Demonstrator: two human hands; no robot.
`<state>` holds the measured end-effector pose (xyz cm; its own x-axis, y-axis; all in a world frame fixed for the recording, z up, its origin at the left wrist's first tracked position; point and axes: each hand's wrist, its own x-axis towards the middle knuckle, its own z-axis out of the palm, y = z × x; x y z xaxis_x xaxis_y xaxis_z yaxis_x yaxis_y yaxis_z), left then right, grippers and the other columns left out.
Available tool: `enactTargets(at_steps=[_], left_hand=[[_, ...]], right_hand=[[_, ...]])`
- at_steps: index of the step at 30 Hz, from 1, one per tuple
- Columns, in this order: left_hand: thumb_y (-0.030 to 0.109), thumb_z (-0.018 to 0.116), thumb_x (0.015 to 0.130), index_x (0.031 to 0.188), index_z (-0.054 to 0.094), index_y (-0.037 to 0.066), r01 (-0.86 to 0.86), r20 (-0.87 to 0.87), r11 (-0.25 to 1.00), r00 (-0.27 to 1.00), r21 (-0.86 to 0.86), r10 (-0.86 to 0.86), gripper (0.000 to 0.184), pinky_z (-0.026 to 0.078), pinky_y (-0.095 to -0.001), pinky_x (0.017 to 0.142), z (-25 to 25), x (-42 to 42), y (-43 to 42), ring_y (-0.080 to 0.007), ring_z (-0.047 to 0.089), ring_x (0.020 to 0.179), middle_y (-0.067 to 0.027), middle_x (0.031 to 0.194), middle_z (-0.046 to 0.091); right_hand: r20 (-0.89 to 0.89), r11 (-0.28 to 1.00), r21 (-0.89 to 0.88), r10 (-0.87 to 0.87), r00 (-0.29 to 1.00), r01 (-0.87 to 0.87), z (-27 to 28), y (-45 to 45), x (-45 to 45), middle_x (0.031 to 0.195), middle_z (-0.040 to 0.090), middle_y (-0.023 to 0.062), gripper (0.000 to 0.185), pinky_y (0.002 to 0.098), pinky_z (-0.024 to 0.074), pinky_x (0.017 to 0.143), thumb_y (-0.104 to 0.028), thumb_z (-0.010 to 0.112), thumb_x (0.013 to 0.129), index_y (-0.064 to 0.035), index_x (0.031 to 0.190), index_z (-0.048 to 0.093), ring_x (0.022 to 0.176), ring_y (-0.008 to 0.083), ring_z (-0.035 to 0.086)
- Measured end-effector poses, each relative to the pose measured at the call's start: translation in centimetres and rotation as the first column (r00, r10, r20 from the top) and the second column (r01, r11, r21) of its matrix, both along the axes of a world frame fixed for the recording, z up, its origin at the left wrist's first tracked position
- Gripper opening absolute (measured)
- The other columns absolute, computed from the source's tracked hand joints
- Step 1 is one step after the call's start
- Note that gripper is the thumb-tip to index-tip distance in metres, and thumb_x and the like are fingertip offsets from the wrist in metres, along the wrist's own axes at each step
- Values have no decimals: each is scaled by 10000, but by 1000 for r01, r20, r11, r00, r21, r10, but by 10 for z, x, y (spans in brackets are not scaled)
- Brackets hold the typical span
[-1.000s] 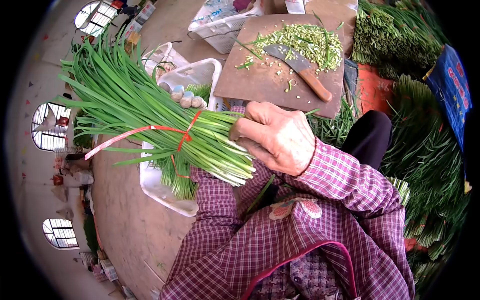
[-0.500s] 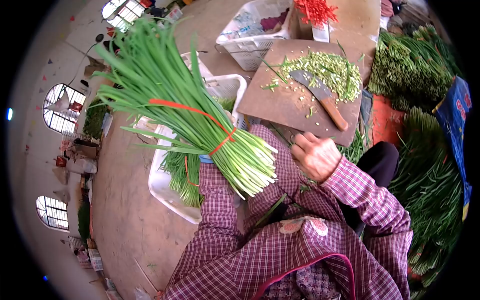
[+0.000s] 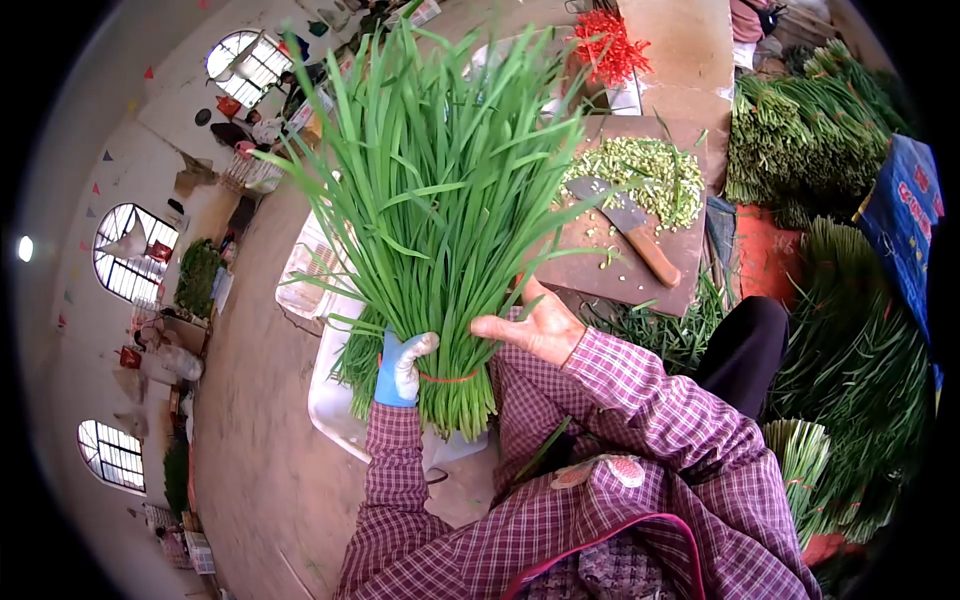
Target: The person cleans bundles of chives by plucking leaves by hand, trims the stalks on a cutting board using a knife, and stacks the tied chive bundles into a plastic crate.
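Observation:
A large bunch of garlic chives stands nearly upright before me, leaves up and pale cut ends down. A red band rings its stalks near the bottom. My left hand, in a blue and white glove, is closed around the left side of the stalks just above the band. At the bunch's right side is my bare right hand, its thumb stretched across the front leaves and its fingers apart from the thumb. Leaves partly hide those fingers.
A knife lies among chopped pieces on a brown board. White crates stand behind the bunch. Piles of greens lie at right beside blue printed sheeting. Red ties sit at the back.
The bunch has swung from a leftward slant to nearly upright. My right hand has moved left from above my lap to the bunch, and its curled fingers have spread.

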<state>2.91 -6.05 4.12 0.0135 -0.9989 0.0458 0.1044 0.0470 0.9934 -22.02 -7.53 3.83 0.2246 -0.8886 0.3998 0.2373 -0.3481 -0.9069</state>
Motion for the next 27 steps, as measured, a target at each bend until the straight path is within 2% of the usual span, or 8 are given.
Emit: enactTargets(at_steps=[4,8,11,14,17,22,25,27], left_hand=[[63,656,714,1171,532,-43,57,-11,996,998,63,-56,485,481,-227,683,-7,5,6,-109,552,674,-25,829,601],[101,628,755,1198,523,-41,101,-111,969,991,226,-78,477,470,-252,784,-54,38,7,-106,540,744,-22,851,584],[127,622,774,1197,524,-40,128,-69,964,991,235,-115,465,457,-274,833,-49,25,14,-109,539,788,-18,862,579],[143,633,789,1206,519,-32,154,-52,958,988,242,-146,467,461,-292,849,-36,9,23,-117,549,800,-15,880,586],[157,606,809,1265,482,-68,99,77,961,989,259,-123,523,493,-325,923,-20,-9,31,-165,613,955,-93,1084,631],[114,639,815,1395,291,-48,136,99,963,982,231,-162,696,479,-260,773,-26,-8,35,-111,558,786,-48,898,592],[238,611,817,1085,555,-42,215,211,951,942,222,-262,391,410,-261,788,-29,-6,32,-88,467,767,0,826,529],[116,639,811,1354,325,-73,243,61,936,962,255,-266,655,506,-269,811,-44,2,27,-134,607,817,-80,934,626]], right_hand=[[-426,992,-72,-121,897,100,-18,12,-36,1055,643,254,914,449,497,877,-583,710,753,16,1358,377,992,406,628],[-777,955,-243,-298,554,173,-12,35,-107,634,662,129,625,393,537,617,-606,699,739,-4,907,686,617,313,669],[-519,971,-22,-215,827,238,25,44,-133,587,636,99,336,364,483,530,-353,698,846,-29,764,670,513,268,616],[-416,909,-174,-416,809,378,60,42,-121,677,658,120,207,358,490,592,-208,684,836,-7,814,641,606,277,643],[-317,904,-271,-408,856,331,54,18,-92,752,682,129,224,388,510,670,-171,691,801,-2,934,628,716,298,667],[-378,922,-264,-369,849,284,35,-6,-73,725,678,101,287,308,505,601,-151,695,821,25,1029,602,627,216,647],[-356,876,-363,-446,821,318,21,-6,-69,682,644,76,256,293,485,552,-179,677,859,15,1011,607,582,188,604],[-183,910,-113,-413,892,398,19,-8,-72,687,640,57,203,292,492,565,-173,665,868,4,955,621,596,158,604]])
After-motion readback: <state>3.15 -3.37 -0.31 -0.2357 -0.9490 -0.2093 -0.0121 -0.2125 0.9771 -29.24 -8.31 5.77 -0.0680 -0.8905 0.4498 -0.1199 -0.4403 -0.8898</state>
